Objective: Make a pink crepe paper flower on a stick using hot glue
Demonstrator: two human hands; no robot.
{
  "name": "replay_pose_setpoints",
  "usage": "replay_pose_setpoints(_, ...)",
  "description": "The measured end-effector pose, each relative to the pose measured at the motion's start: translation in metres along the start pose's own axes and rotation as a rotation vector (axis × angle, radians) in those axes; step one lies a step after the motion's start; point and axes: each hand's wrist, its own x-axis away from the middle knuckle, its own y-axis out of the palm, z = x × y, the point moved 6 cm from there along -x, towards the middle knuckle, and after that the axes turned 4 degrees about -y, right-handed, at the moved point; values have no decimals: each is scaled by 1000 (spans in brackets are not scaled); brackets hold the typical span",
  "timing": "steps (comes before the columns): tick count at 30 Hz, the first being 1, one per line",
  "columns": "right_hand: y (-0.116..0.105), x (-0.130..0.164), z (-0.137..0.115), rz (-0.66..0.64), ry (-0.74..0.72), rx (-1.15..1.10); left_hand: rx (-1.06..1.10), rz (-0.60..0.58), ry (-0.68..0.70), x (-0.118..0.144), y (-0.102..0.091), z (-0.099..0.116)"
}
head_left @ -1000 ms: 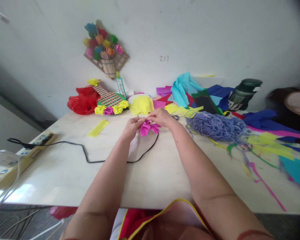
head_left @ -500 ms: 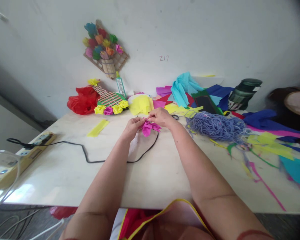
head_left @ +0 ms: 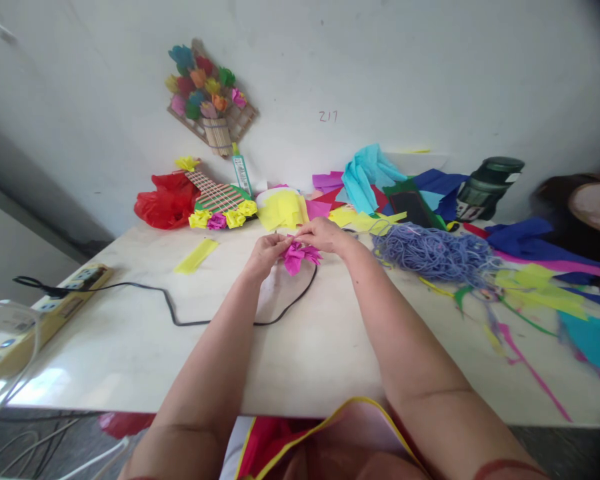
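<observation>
Over the middle of the table (head_left: 310, 353), a magenta paper flower (head_left: 299, 257) hangs petals down between my hands. My left hand (head_left: 269, 252) pinches it at its gathered end, fingers closed. Fingertips of my right hand (head_left: 321, 235) press together at that same end, touching the left fingertips. Beneath the flower runs a black cable (head_left: 290, 308). Behind my hands lies yellow crepe paper (head_left: 281, 209). A guitar-shaped craft (head_left: 216, 195) with yellow and magenta paper flowers leans by the wall, left of my hands.
A bundle of purple string (head_left: 433, 253) lies to the right, near a dark green bottle (head_left: 489, 189). A yellow strip (head_left: 197, 256) and a power strip (head_left: 45, 320) are at left. Blue crepe paper (head_left: 371, 179) sits at the back. Wall flowers (head_left: 200, 87) hang above.
My right hand has shifted very slightly, its fingertips moving left toward the left hand. The flower stays nearly in place.
</observation>
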Motion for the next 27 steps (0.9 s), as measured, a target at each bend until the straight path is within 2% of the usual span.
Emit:
replay_pose_setpoints(4,2,0,3,-32,4,10,-5,-1,-13,1,2,1)
replay_pose_setpoints(10,-4,1,1,54,26,93,4,-14,-27,2,3,1)
replay_pose_setpoints(16,-6,1,-2,81,38,155,8,-67,-26,1,2,-3)
replay_pose_setpoints(27,-12,2,-9,146,3,143,-14,4,23,5,2,11)
